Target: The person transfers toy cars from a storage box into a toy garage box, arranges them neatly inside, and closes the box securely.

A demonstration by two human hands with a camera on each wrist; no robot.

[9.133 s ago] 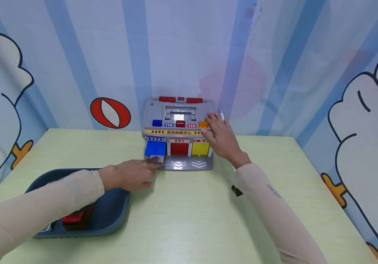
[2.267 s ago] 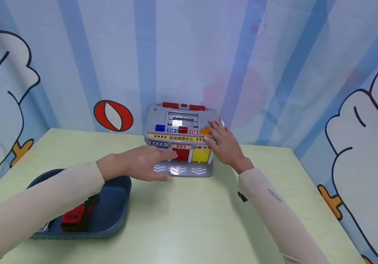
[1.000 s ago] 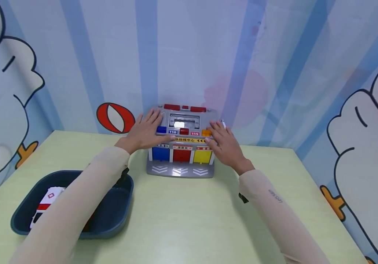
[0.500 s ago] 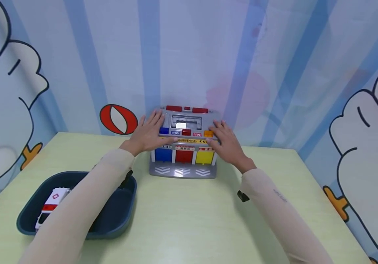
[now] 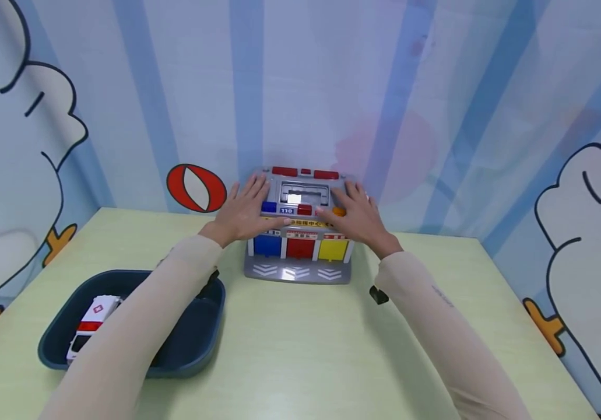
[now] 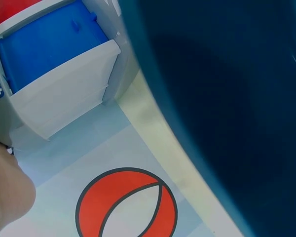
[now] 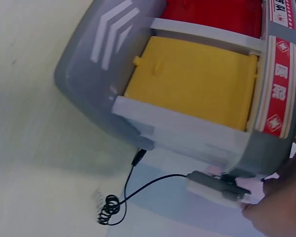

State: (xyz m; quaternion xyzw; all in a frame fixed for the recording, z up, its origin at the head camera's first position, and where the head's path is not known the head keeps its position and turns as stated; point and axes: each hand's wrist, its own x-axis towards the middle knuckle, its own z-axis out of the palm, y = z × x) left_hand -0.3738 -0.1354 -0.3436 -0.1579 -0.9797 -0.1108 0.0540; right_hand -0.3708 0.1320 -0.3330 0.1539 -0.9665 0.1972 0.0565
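A grey toy emergency station point(image 5: 297, 272) stands at the back of the table, its blue door point(image 5: 267, 245), red door point(image 5: 300, 248) and yellow door point(image 5: 333, 249) all down. My left hand point(image 5: 243, 214) lies on the left of its roof, fingers spread, thumb along the yellow strip. On the roof's right side rests my right hand point(image 5: 359, 217), fingers extended, thumb near the front buttons and partly covering the orange one. The left wrist view shows the blue door point(image 6: 52, 44) close up; the right wrist view shows the yellow door point(image 7: 192, 79).
A dark blue bin point(image 5: 187, 350) sits at left under my forearm, with a white toy ambulance point(image 5: 94, 315) inside. At the station's right side hangs a coiled black cord point(image 7: 109, 208) with a white-grey piece point(image 7: 217, 188). A printed backdrop point(image 5: 300, 87) rises behind the table.
Earlier my left hand pushed a white thing under the raised blue door. That door is now down, and my left hand has moved onto the roof. My right hand has shifted slightly inward.
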